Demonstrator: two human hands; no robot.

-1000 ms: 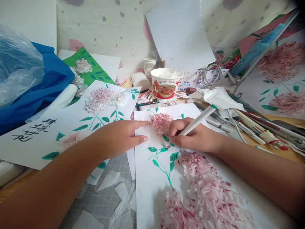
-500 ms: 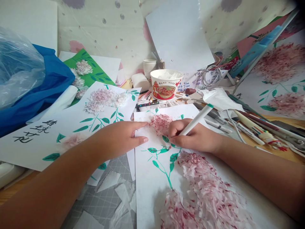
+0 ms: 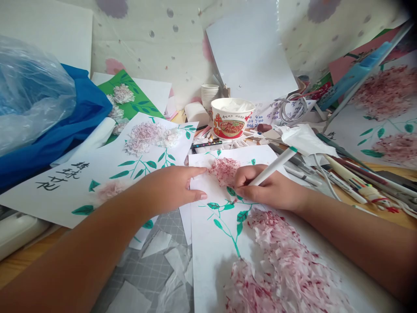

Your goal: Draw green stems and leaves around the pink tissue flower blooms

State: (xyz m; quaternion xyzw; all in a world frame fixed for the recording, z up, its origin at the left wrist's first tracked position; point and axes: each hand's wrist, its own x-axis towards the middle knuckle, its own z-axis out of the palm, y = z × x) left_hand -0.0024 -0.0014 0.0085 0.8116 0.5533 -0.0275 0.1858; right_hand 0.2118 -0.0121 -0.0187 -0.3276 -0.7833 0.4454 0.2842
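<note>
A white sheet (image 3: 208, 243) with green painted stems and pink shredded-paper flowers lies in front of me. My left hand (image 3: 172, 188) rests flat on its left edge, fingers stretched out, pinning it down. My right hand (image 3: 270, 188) is closed around a white marker with a green cap (image 3: 273, 166), its tip down on the sheet beside a green leaf, just under the small pink flower (image 3: 224, 169). A bigger pink flower mass (image 3: 286, 261) covers the sheet's lower right.
Another flower sheet with black writing (image 3: 97, 174) lies left. A blue plastic bag (image 3: 42, 117) sits far left. Behind stand a paper bowl (image 3: 232, 118), stacked cups (image 3: 209, 93) and a white board. Markers and pens (image 3: 348, 178) clutter the right. Paper scraps (image 3: 163, 256) lie on a grey mat.
The view has shifted slightly, so everything sits a little further right and lower. Both hands keep their places on the sheet, and the marker stays in the right hand.
</note>
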